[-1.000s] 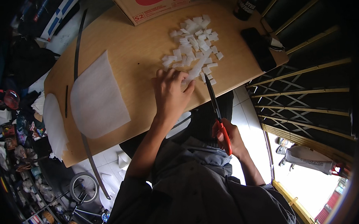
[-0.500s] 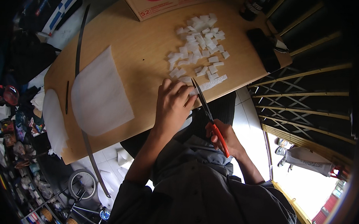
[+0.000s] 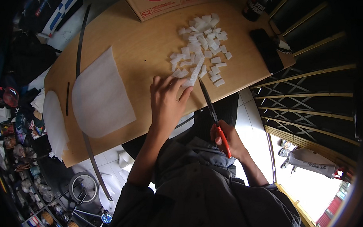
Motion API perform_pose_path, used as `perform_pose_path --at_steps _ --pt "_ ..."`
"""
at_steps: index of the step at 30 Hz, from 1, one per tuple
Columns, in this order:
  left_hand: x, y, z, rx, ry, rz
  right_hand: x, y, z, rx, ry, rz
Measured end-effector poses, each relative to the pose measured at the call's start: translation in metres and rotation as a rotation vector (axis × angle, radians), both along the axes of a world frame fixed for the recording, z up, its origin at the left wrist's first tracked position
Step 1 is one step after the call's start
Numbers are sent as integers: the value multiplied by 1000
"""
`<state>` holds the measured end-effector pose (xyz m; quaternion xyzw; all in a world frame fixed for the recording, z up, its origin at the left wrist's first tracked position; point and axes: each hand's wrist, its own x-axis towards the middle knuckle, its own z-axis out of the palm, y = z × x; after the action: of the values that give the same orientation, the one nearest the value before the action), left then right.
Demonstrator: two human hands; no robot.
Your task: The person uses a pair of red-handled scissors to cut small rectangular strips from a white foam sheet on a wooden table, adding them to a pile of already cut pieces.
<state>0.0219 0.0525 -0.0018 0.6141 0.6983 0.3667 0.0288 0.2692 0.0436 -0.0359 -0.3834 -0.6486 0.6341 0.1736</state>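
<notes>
Between the thumb and fingers of my left hand (image 3: 167, 98) is a narrow white foam strip (image 3: 195, 74), its far end pointing up over a heap of small cut foam pieces (image 3: 203, 42). My right hand (image 3: 227, 140) grips a pair of scissors (image 3: 208, 99) by its orange-red handles. The dark blades point up and to the left, apart from the strip and just right of it. A few loose square pieces lie near the scissor tips. To the left rests a large white foam sheet (image 3: 103, 96) with one rounded side.
The wooden table (image 3: 143, 38) carries a cardboard box (image 3: 169, 6) at the back, a dark bottle (image 3: 257, 6) and a black phone-like slab (image 3: 266, 49) at right. A long dark strip (image 3: 79, 49) crosses the left side, beside another white sheet (image 3: 55, 122). A folding metal gate (image 3: 308, 95) stands at right.
My left hand has shifted slightly left, and the strip has swung from pointing right to pointing up. The scissor blades have come away from it. Another small piece lies near the table edge.
</notes>
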Motion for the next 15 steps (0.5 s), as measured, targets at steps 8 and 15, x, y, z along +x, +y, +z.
perform_pose_path --at_steps 8,15 --pt "13 22 -8 -81 71 40 13 4 7 -96 -42 -43" --pt "17 21 -9 -76 124 48 19 5 -1 -43 -95 -6"
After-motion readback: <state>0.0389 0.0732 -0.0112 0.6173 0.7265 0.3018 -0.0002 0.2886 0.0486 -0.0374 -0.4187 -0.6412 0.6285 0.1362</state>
